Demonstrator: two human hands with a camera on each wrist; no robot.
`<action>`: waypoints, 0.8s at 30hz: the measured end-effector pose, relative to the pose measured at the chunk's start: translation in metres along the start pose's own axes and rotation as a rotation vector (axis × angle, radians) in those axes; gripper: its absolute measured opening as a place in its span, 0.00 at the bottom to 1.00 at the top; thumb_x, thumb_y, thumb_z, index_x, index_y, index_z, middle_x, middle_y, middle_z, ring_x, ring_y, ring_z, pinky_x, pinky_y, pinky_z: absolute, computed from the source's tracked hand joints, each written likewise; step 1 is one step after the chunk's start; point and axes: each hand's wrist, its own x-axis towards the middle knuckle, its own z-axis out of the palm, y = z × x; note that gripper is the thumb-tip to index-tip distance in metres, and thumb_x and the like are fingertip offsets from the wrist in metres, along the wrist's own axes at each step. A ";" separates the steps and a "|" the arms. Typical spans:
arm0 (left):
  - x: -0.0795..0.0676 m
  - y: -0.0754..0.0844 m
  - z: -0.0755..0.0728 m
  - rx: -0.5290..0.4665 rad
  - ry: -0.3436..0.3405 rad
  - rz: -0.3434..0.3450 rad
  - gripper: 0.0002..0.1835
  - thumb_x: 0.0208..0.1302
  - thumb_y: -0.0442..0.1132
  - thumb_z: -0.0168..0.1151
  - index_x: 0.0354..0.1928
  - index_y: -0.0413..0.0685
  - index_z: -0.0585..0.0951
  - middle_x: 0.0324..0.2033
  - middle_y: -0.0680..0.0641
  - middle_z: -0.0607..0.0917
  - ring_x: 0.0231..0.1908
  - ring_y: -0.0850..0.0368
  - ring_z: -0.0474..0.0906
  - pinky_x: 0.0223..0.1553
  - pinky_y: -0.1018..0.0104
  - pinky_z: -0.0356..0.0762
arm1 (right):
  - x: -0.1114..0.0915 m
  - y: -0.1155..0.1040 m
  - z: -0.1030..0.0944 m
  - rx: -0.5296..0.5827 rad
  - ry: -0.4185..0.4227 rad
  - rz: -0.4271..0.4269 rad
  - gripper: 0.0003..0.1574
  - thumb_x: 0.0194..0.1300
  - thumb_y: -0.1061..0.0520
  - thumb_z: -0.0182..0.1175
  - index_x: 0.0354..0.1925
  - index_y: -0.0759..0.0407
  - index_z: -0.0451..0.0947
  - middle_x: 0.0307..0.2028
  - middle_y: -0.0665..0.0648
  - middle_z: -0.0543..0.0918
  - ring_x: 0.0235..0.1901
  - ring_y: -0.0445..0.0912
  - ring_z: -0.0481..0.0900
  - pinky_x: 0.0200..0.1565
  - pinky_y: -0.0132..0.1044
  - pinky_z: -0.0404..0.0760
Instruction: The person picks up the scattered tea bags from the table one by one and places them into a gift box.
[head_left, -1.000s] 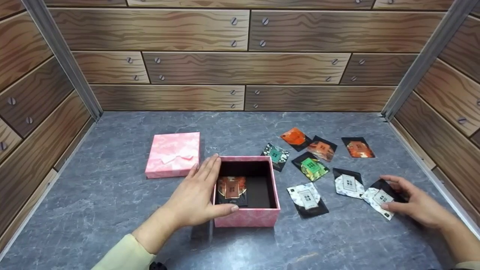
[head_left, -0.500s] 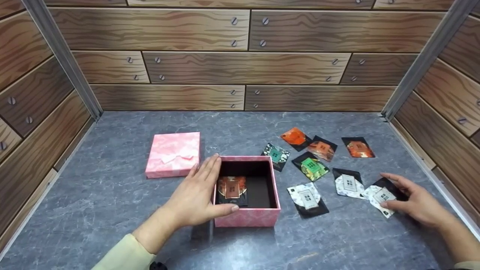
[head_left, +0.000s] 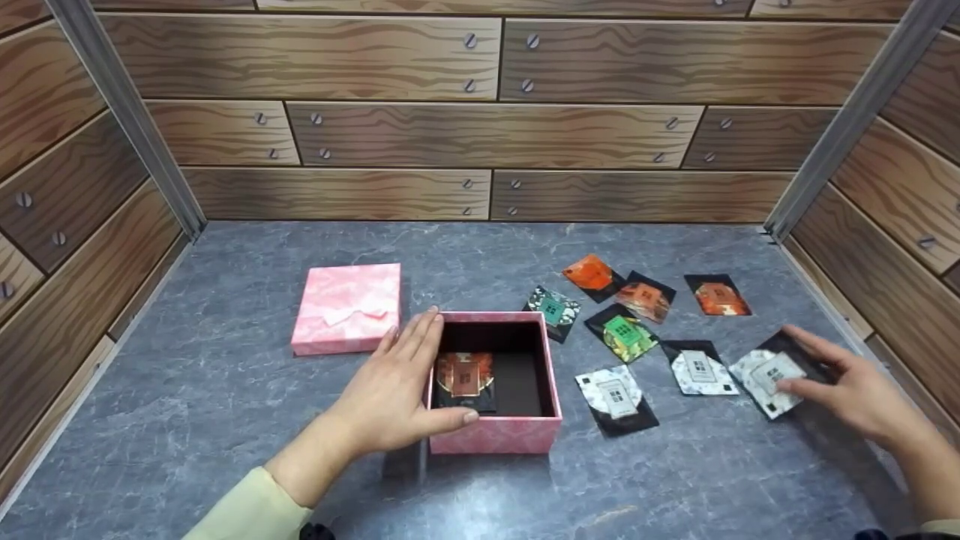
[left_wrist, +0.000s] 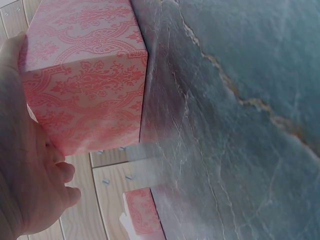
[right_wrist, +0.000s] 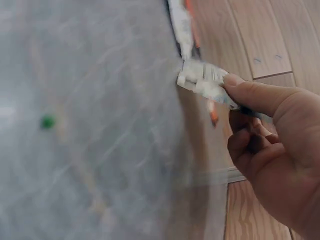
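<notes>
My left hand (head_left: pixel 394 390) rests on the left side of an uncovered pink box (head_left: pixel 495 436), fingers straight along its wall and thumb over the front rim. In the left wrist view the patterned box wall (left_wrist: pixel 90 100) shows beside the palm. Inside the box lies one black and orange sachet (head_left: pixel 464 381). At the right, my right hand (head_left: pixel 862 386) pinches a black and white sachet (head_left: pixel 769 379) between thumb and fingers. The right wrist view shows this sachet (right_wrist: pixel 202 80) lifted and tilted. Left of it, another white sachet (head_left: pixel 701 367) touches or nearly touches it.
Several sachets lie right of the box, among them a white one (head_left: pixel 616 397), a green one (head_left: pixel 622 334), a teal one (head_left: pixel 553 309) and an orange one (head_left: pixel 718 295). The pink lid (head_left: pixel 349 304) lies behind and left of the box. Wood-patterned walls (head_left: pixel 495 135) enclose the table.
My right hand has raised the white sachet and moved slightly right and away from me. The neighbouring white sachet has turned a little. My left hand and the box stay put.
</notes>
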 end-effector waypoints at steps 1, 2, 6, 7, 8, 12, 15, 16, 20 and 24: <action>0.000 0.000 0.000 0.001 -0.002 0.000 0.69 0.61 0.83 0.54 0.84 0.34 0.49 0.83 0.37 0.51 0.82 0.42 0.47 0.80 0.40 0.48 | 0.001 -0.003 -0.002 0.028 0.016 0.002 0.52 0.62 0.63 0.77 0.79 0.54 0.67 0.53 0.54 0.88 0.42 0.26 0.77 0.41 0.18 0.76; 0.000 0.000 0.000 0.000 -0.002 0.000 0.69 0.61 0.83 0.54 0.84 0.34 0.49 0.83 0.37 0.51 0.82 0.42 0.48 0.80 0.40 0.48 | 0.002 -0.006 -0.003 0.059 0.029 0.005 0.52 0.63 0.65 0.77 0.80 0.52 0.67 0.50 0.46 0.88 0.41 0.27 0.79 0.41 0.19 0.77; 0.000 0.000 0.000 0.000 -0.004 -0.002 0.69 0.61 0.83 0.54 0.84 0.34 0.48 0.83 0.37 0.51 0.82 0.42 0.47 0.80 0.40 0.48 | 0.007 -0.021 -0.007 0.201 0.069 0.005 0.53 0.63 0.71 0.73 0.80 0.47 0.67 0.44 0.29 0.85 0.38 0.30 0.84 0.37 0.22 0.83; 0.000 0.000 0.000 0.000 -0.005 -0.002 0.69 0.61 0.83 0.53 0.84 0.34 0.48 0.83 0.37 0.51 0.82 0.42 0.48 0.80 0.40 0.48 | 0.009 -0.025 -0.007 0.215 0.079 -0.003 0.52 0.63 0.71 0.73 0.80 0.48 0.68 0.45 0.28 0.85 0.40 0.29 0.84 0.38 0.21 0.83; 0.000 0.000 0.000 0.001 -0.006 -0.002 0.69 0.61 0.83 0.53 0.84 0.34 0.48 0.83 0.37 0.51 0.82 0.41 0.48 0.80 0.40 0.48 | 0.010 -0.030 -0.007 0.220 0.090 -0.012 0.51 0.63 0.72 0.73 0.79 0.48 0.69 0.45 0.28 0.84 0.40 0.28 0.84 0.38 0.21 0.83; 0.000 0.000 0.000 0.003 -0.012 -0.003 0.69 0.62 0.83 0.52 0.84 0.34 0.48 0.84 0.37 0.50 0.82 0.40 0.48 0.80 0.40 0.48 | 0.016 -0.053 -0.004 0.203 0.102 -0.054 0.50 0.63 0.72 0.73 0.78 0.52 0.70 0.44 0.31 0.85 0.40 0.30 0.84 0.36 0.23 0.84; 0.001 0.001 -0.001 0.003 -0.015 -0.007 0.69 0.61 0.84 0.52 0.84 0.34 0.48 0.84 0.37 0.50 0.82 0.41 0.48 0.80 0.40 0.48 | 0.021 -0.071 -0.001 0.175 0.092 -0.084 0.51 0.63 0.71 0.73 0.79 0.52 0.68 0.36 0.37 0.87 0.33 0.31 0.84 0.31 0.25 0.83; 0.001 0.001 -0.001 0.003 -0.016 -0.008 0.69 0.61 0.84 0.52 0.84 0.34 0.48 0.84 0.37 0.50 0.82 0.41 0.48 0.80 0.40 0.48 | 0.022 -0.078 0.001 0.165 0.088 -0.093 0.51 0.64 0.71 0.73 0.80 0.52 0.67 0.32 0.39 0.86 0.30 0.31 0.82 0.29 0.25 0.82; 0.001 0.001 -0.001 0.004 -0.019 -0.012 0.69 0.61 0.84 0.52 0.84 0.35 0.48 0.84 0.38 0.49 0.82 0.41 0.48 0.80 0.40 0.48 | 0.030 -0.101 0.008 0.204 0.070 -0.134 0.52 0.63 0.72 0.72 0.80 0.51 0.66 0.24 0.50 0.84 0.22 0.36 0.79 0.24 0.28 0.79; 0.001 0.001 -0.001 0.002 -0.017 -0.011 0.69 0.61 0.84 0.52 0.84 0.35 0.48 0.84 0.38 0.50 0.82 0.42 0.47 0.80 0.40 0.48 | 0.038 -0.124 0.018 0.378 0.018 -0.167 0.48 0.62 0.78 0.70 0.75 0.56 0.69 0.37 0.54 0.91 0.35 0.41 0.89 0.35 0.32 0.88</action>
